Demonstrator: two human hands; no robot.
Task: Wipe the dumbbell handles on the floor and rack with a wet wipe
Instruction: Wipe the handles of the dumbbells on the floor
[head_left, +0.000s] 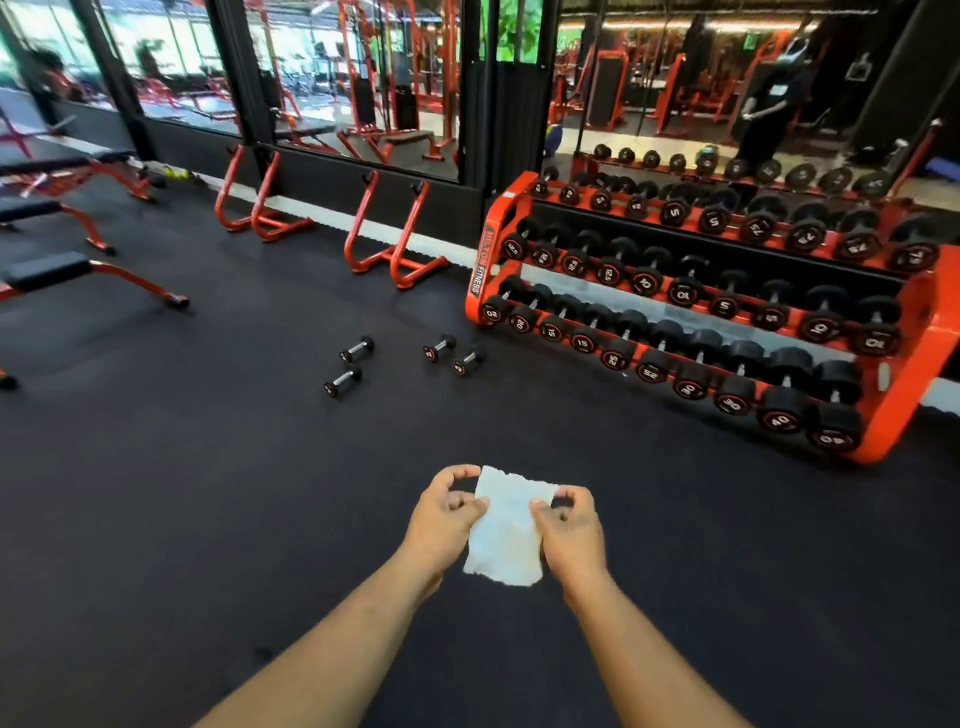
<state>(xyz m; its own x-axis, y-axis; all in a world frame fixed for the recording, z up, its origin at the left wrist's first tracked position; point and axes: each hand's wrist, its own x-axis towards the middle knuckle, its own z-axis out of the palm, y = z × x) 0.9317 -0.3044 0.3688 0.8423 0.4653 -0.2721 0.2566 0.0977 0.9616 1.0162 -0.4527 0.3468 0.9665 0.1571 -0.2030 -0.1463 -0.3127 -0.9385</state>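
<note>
Wipe (506, 530) hangs long-axis vertical, pinched by left hand (445, 512) and right hand (569, 527).

A white wet wipe (506, 530) is spread out flat, pinched on its two sides by the left hand (441, 519) and the right hand (569, 527). Four small black dumbbells (357, 349) with shiny handles lie on the dark floor (208, 467), left of the red rack (904, 379). The rack has three rows full of black dumbbells with white numbers.
</note>
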